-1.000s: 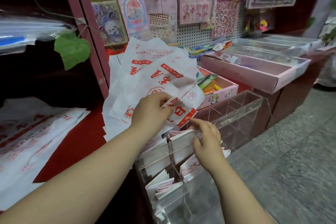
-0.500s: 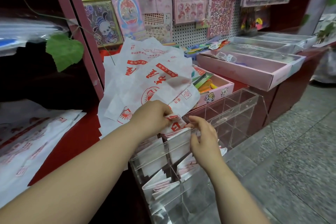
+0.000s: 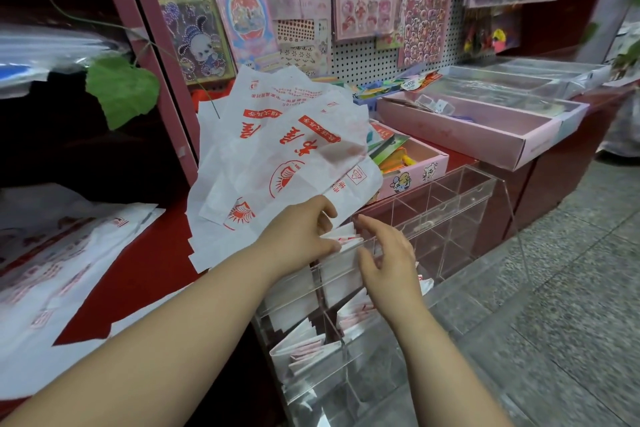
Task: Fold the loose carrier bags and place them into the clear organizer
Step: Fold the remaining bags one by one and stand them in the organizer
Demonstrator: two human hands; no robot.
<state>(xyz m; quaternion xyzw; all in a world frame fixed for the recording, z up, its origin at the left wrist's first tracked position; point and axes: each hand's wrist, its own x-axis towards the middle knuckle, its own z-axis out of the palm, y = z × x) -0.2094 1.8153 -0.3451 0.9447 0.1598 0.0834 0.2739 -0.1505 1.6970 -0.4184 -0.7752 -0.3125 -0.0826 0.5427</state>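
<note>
A clear acrylic organizer [image 3: 460, 191] with several compartments stands at the edge of the red counter. Folded white-and-red carrier bags [image 3: 301, 350] fill its near compartments. My left hand [image 3: 301, 236] pinches a folded carrier bag [image 3: 346, 236] at the top of an upper compartment, thumb below and fingers curled over it. Just right of that bag my right hand [image 3: 384, 260] hovers with relaxed, spread fingers, its thumb by the acrylic front wall. A fan of loose white carrier bags [image 3: 284, 149] with red print leans upright behind my left hand.
More flat carrier bags [image 3: 52, 270] lie on the red counter at the left. Pink trays [image 3: 485, 139] and a small pink box [image 3: 415, 173] sit behind the organizer. A pegboard with stickers [image 3: 363, 10] forms the back wall. Grey stone floor [image 3: 571, 288] is at right.
My left hand has brought the folded bag down to the top of the organizer compartment. My right hand has loosened from the bag and wall, fingers now spread.
</note>
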